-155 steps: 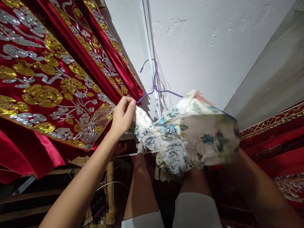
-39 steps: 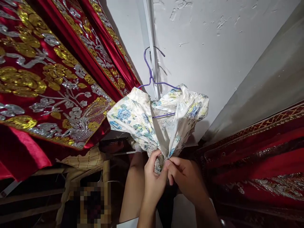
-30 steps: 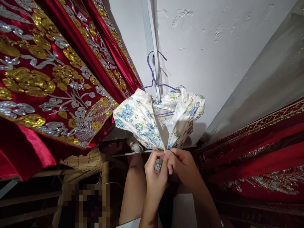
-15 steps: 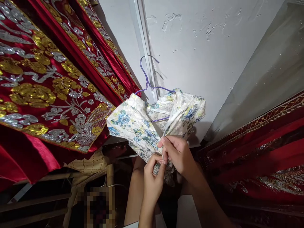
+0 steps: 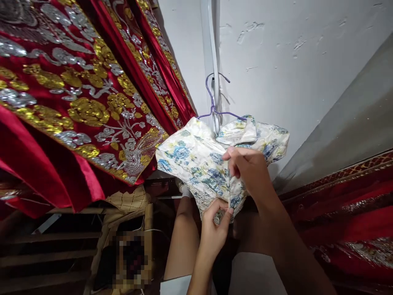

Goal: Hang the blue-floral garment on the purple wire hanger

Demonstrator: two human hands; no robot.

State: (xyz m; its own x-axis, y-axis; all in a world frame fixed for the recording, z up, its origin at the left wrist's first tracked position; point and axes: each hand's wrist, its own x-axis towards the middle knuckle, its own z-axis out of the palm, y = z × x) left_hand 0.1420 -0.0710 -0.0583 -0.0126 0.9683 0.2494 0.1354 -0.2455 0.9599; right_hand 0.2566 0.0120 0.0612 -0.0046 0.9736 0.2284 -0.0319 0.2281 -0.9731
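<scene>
A small cream dress with blue flowers hangs on a purple wire hanger, which hooks onto a white rail on the wall. My right hand is closed in a pinch high on the dress's back seam, apparently on the zipper pull. My left hand pinches the fabric at the lower end of that seam. The seam between my hands looks closed.
Red garments embroidered in gold and silver hang close on the left, and more red cloth lies at the right. A white wall is behind. My knees and wooden slats are below.
My right hand has slid up the seam from the bottom to near the collar, closing the opening in the dress. My left hand stays at the seam's lower end.
</scene>
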